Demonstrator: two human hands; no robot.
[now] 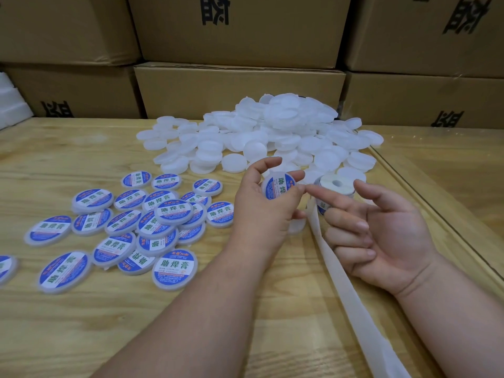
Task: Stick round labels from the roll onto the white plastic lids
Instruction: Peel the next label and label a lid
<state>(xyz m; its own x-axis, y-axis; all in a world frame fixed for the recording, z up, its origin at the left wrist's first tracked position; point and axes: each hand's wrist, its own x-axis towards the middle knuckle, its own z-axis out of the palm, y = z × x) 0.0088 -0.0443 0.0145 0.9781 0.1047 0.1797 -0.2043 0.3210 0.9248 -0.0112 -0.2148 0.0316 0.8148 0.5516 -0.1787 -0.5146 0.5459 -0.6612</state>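
- Beyond both hands, stacked brown cardboard boxes [240, 85] form a wall; each carries large black printed characters, cut off or turned so that we cannot read them.
- Under our hands lies a pale wooden table [81, 336].
- Just past the fingertips sits a heap of unlabelled white lids [261, 132], piled loosely. Reaching in carelessly could send lids sliding toward the finished ones.
- To the left of the left hand spreads a scatter of labelled lids [152, 222], several overlapping. Each label is blue and white with green characters reading 助焊膏; the smaller lines are too fine to read.
- Our right hand [381, 238] is palm up, its index finger stretched to the lid we hold, the other fingers loosely curled and holding nothing.
- Our left hand [261, 211] grips one labelled lid [278, 186] by its edge, tilted toward us, reading 助焊. If the label is not pressed flat, we judge it could wrinkle or lift at the rim.
- Under the right hand, a strip of bare backing paper [343, 282] trails toward us. We think a wrist could snag it and drag the roll.
- Just beyond the right fingertips stands the label roll [336, 186], touching the heap's near edge.
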